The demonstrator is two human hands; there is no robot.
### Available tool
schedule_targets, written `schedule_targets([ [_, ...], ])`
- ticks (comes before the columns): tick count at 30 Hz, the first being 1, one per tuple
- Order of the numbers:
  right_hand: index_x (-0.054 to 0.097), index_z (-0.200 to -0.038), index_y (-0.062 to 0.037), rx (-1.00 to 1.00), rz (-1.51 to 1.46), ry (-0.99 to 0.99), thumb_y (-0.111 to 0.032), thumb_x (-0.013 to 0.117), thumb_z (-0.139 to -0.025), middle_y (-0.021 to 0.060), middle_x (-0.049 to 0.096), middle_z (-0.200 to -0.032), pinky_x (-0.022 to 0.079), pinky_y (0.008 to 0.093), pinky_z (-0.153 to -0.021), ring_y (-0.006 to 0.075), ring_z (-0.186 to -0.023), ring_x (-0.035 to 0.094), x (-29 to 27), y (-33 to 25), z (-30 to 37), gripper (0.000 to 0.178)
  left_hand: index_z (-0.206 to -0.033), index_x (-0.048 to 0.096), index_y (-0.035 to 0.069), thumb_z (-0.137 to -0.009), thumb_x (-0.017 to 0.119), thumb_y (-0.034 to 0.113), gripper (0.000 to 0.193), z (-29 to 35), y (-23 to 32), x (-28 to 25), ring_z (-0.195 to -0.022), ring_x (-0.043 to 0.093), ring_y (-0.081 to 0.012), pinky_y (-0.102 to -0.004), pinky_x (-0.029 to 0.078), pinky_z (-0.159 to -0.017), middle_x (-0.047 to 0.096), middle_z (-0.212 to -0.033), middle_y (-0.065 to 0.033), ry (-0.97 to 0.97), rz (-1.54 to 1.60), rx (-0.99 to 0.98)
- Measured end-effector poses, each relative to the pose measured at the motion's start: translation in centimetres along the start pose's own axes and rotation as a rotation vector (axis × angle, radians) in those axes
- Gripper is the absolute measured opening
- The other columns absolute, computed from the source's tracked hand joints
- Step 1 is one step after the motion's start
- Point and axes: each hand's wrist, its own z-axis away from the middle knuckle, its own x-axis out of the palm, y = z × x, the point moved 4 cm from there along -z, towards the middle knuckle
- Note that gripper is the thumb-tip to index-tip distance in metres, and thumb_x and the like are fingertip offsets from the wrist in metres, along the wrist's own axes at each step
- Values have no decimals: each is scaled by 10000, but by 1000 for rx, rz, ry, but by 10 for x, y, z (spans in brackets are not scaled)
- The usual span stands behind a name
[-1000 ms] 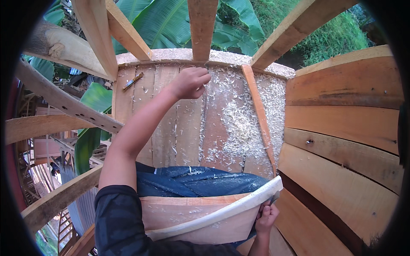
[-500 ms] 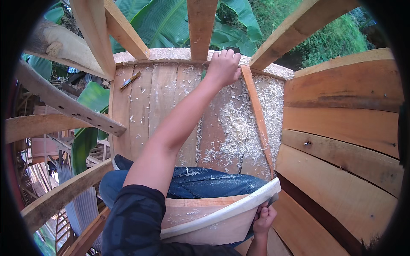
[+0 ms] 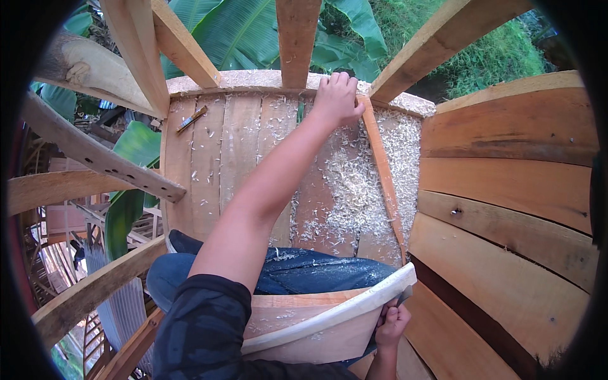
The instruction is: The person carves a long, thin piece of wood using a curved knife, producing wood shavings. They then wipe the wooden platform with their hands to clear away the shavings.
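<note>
My left arm stretches to the far end of the plank floor. There my left hand (image 3: 341, 98) is closed at the shavings-covered edge beam (image 3: 247, 80), its thumb side against the top end of a long narrow wood strip (image 3: 382, 168). What its fingers hold, if anything, is hidden. Lower right, my right hand (image 3: 392, 324) is closed around a dark flat piece (image 3: 404, 296), at the end of a curved pale wood rail (image 3: 329, 316). That rail lies slantwise over a wooden board (image 3: 278, 320) in front of my bent, jeans-clad leg (image 3: 323, 271).
Pale wood shavings (image 3: 361, 190) are heaped beside the strip. A small yellow-and-dark tool (image 3: 192, 119) lies at the far left of the floor. Upright ribs (image 3: 297, 41) stand along the far edge, and a plank wall (image 3: 506, 177) rises at right. Banana leaves (image 3: 237, 38) show beyond.
My left hand has slid slightly right along the beam, up to the end of the strip. My right hand and the curved rail stay almost where they were.
</note>
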Motion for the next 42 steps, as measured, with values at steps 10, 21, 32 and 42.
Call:
schedule_targets([
  [10,509,-688,-24,-4,-10,5,-516,555,-959,-43,440,-543,279,222,-445,36,-482,401,-2,4,1,563,-1176,582,37,-785,627,188,422,5,-6,-23,-1173,548,-321,-423,435,-986,591,-1233,-154,-289,185,49],
  [21,492,-678,-27,-18,8,6,-536,564,-948,-49,432,-529,268,223,-439,37,-474,399,-1,2,1,581,-1336,534,81,-854,621,192,502,86,-49,-2,-1340,447,-292,-471,344,-1118,511,-1390,-147,-85,126,391],
  [32,559,-743,1,-17,17,9,-550,548,-949,-60,442,-558,262,213,-445,24,-481,390,2,1,1,589,-1536,274,104,-979,383,576,739,139,-43,9,-1498,189,-254,-504,66,-1223,272,-1592,-122,-239,-181,601],
  [42,561,-752,3,-36,14,6,-515,545,-959,-55,444,-560,258,215,-447,27,-480,388,0,4,2,558,-1533,276,102,-977,365,592,747,110,-40,28,-1494,200,-290,-556,82,-1200,268,-1586,-166,-113,-223,343],
])
